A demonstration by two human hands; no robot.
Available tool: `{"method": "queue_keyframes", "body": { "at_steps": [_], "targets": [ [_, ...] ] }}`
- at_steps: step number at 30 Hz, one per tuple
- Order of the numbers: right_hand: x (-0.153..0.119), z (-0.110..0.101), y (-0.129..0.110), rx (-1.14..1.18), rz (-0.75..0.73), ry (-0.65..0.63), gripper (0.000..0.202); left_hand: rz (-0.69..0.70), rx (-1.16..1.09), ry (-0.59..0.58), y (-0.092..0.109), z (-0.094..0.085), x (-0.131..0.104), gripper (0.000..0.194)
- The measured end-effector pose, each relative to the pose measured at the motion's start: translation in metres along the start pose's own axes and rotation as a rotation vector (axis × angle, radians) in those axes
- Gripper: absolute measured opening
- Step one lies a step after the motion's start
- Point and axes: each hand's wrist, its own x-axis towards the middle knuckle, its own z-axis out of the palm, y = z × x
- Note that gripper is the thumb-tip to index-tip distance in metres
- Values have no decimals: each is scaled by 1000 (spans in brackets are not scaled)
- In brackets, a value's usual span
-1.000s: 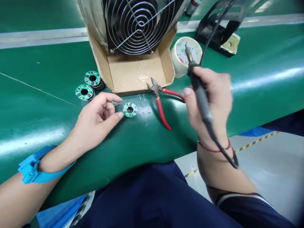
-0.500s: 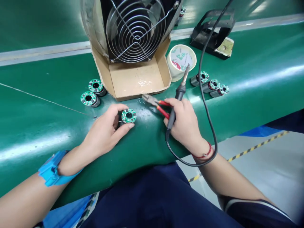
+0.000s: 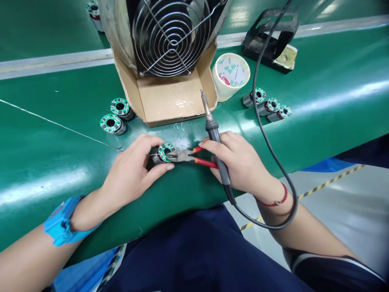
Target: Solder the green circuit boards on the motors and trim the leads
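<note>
Between thumb and fingers, my left hand [image 3: 136, 166] grips a small motor [image 3: 166, 153] topped by a round green circuit board with a dark centre hole. A thin wire runs close by the fingers of that hand. My right hand [image 3: 235, 160] is closed around red-handled cutting pliers [image 3: 184, 155] and also holds a soldering iron [image 3: 215, 138], whose tip points up and away. The pliers' jaws are at the motor's circuit board; whether they grip anything there is too small to tell.
A fan [image 3: 173, 42] stands in a cardboard box [image 3: 170, 97] ahead. Right of it are a tape roll [image 3: 231, 75], several board-topped motors [image 3: 270, 105] and an iron stand [image 3: 270, 40]. Two more motors [image 3: 115, 115] stand left. The iron's black cable [image 3: 258, 121] loops over my right forearm.
My right hand has brought the pliers left and down from near the box's edge to the motor's board. The soldering iron swung left with it. My left hand keeps its hold.
</note>
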Motion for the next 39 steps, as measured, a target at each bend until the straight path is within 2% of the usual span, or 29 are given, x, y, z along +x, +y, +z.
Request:
{"method": "queue_keyframes", "body": {
  "at_steps": [3, 5, 8, 11, 13, 15, 17, 19, 20, 23, 27, 30, 33, 35, 37, 39],
  "targets": [
    [0, -3, -3, -37, -25, 18, 26, 30, 22, 10, -1, 2, 0, 34],
    [0, -2, -6, -24, 23, 52, 22, 29, 12, 32, 0, 1, 0, 34],
    [5, 6, -9, -29, 201, 129, 25, 6, -31, 105, 2, -9, 1, 38],
    [14, 18, -7, -95, 393, 186, 34, -45, 5, 264, -6, -34, 9, 50],
    [19, 25, -5, -105, 463, 191, 41, -115, 62, 431, -23, -56, 22, 49],
    [22, 30, -4, -64, 462, 198, 46, -194, 32, 587, -50, -78, 43, 41],
    [24, 30, -2, -9, 422, 236, 50, -273, -48, 697, -84, -98, 68, 35],
    [26, 26, 1, 25, 393, 294, 45, -441, 58, 744, -118, -114, 93, 39],
    [28, 24, 3, 40, 387, 326, 40, -542, 130, 748, -133, -121, 103, 43],
    [31, 17, 8, 98, 414, 407, 29, -682, 215, 751, -161, -139, 122, 51],
    [24, 20, 13, 225, 637, 372, 44, -771, 271, 684, -165, -152, 124, 54],
    [16, 27, 19, 298, 686, 384, 51, -728, 315, 660, -158, -155, 126, 70],
    [15, 31, 26, 293, 598, 438, 47, -637, 315, 608, -157, -151, 144, 79],
    [16, 33, 29, 257, 540, 451, 44, -620, 284, 563, -162, -147, 163, 74],
    [17, 34, 32, 222, 501, 458, 43, -630, 255, 541, -167, -144, 178, 61],
    [16, 35, 32, 214, 488, 453, 45, -629, 238, 530, -167, -141, 182, 48]
  ]
}}
